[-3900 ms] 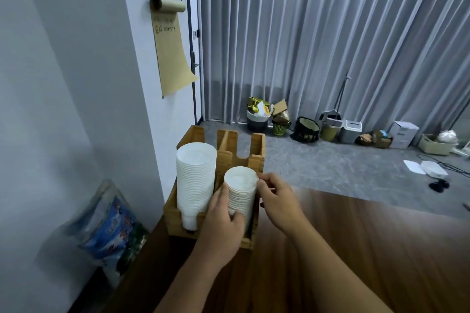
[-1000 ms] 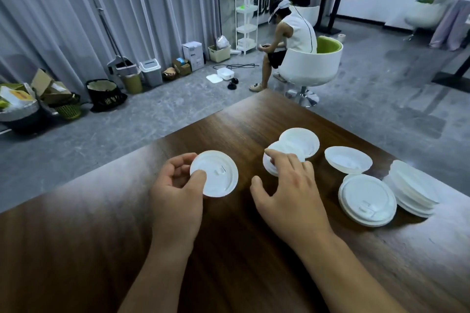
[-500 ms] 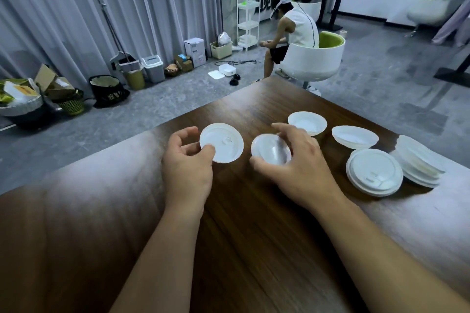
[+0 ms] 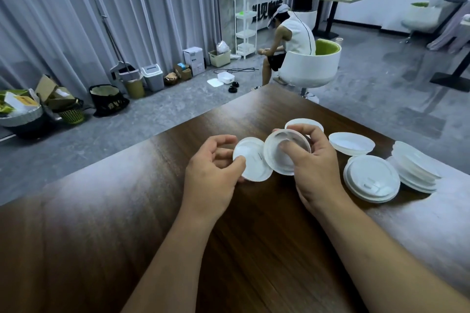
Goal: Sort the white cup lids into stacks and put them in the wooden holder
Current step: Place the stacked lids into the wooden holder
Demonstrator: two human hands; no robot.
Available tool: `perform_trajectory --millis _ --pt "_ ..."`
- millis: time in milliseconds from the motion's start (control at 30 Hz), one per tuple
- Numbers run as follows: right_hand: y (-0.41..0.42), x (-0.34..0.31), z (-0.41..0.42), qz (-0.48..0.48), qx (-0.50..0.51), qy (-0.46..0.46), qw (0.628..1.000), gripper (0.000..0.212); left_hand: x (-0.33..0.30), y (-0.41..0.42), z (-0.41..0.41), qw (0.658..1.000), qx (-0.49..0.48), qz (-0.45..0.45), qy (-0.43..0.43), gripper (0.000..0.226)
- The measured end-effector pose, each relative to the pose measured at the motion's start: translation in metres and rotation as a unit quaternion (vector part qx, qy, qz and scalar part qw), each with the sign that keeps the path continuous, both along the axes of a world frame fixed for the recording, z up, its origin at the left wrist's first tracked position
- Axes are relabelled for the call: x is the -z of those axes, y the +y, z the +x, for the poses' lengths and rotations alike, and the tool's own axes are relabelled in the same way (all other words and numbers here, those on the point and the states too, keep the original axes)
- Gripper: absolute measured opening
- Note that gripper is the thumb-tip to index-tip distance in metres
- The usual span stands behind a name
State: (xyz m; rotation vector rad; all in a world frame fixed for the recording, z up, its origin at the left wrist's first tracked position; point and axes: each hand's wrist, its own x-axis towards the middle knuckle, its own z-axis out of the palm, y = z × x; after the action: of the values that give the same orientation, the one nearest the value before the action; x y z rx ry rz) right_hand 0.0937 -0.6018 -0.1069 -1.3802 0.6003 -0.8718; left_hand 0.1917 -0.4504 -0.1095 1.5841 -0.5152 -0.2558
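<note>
My left hand (image 4: 212, 175) pinches a small white lid (image 4: 250, 160) by its left edge, just above the dark wooden table (image 4: 152, 211). My right hand (image 4: 312, 162) grips a second small white lid (image 4: 277, 157), tilted on edge, and its rim overlaps the first lid. Behind my right hand another small lid (image 4: 302, 123) lies on the table. To the right lie an upturned lid (image 4: 352, 143), a stack of large lids (image 4: 371, 181) and a leaning pile of large lids (image 4: 414, 169). The wooden holder is out of view.
The table's far edge runs diagonally behind my hands, with grey floor beyond. A person sits in a white and green chair (image 4: 312, 68) past the far corner. Bins, boxes and baskets (image 4: 106, 99) line the curtain at the left.
My right hand has lifted its small lid, tilted it and brought it left against the lid in my left hand. Before that my view swung from the wooden holder to the table.
</note>
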Motion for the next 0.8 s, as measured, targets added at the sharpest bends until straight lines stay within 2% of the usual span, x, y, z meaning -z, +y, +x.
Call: perform_trajectory --millis 233,433,533,600,700,800 --pt "-0.003 0.000 0.003 0.070 -0.004 -0.026 0.997 0.023 -0.003 -0.003 -0.001 0.996 0.017 -0.063 0.064 0.035" --pt "0.003 0.001 0.005 -0.043 -0.027 0.020 0.998 0.013 -0.009 -0.007 -0.006 0.977 0.089 -0.131 0.145 0.028" --pt "0.008 0.000 0.005 -0.085 -0.053 0.055 0.993 0.006 -0.010 -0.008 -0.009 0.963 0.119 -0.165 0.178 0.034" --pt "0.007 -0.001 0.004 -0.076 -0.069 0.064 0.993 0.002 -0.009 -0.010 -0.007 0.964 0.106 -0.168 0.177 0.031" --pt "0.007 -0.002 0.003 -0.063 -0.087 0.080 0.991 0.007 -0.003 -0.010 -0.003 0.977 0.056 -0.139 0.150 0.023" --pt "0.007 -0.003 0.003 -0.085 -0.061 0.099 0.990 0.016 0.001 -0.010 -0.003 0.986 0.061 -0.103 0.115 0.025"
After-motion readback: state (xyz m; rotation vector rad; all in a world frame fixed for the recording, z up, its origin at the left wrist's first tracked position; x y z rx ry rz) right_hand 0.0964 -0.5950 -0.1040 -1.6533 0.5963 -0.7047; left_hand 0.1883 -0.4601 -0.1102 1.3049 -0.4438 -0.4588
